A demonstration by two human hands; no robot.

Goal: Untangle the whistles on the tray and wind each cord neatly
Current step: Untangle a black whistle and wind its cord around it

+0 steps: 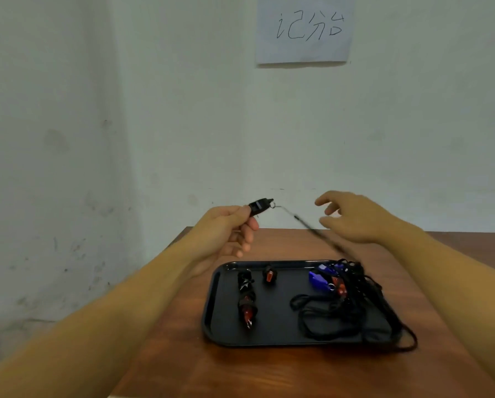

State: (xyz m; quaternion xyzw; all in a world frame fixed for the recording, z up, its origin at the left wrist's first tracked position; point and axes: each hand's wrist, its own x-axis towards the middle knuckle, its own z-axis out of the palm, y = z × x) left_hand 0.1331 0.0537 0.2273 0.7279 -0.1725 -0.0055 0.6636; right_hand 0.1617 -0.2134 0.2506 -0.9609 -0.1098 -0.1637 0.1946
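My left hand (229, 231) pinches a black whistle (260, 206) raised above the table's far end. Its black cord (315, 232) runs down to the right into a tangle of black cords (347, 308) on the right half of the black tray (212, 311). My right hand (352, 218) hovers beside the cord with fingers spread, holding nothing. Blue whistles (319, 278) and a red whistle (341, 288) lie in the tangle. On the tray's left side lie a wound red whistle (247, 308), a wound black bundle (245, 281) and a small red whistle (269, 275).
The tray sits on a brown wooden table (269, 372) against a pale wall. A cord loop (410, 341) hangs over the tray's right front corner. A paper sign (303, 28) is stuck on the wall above.
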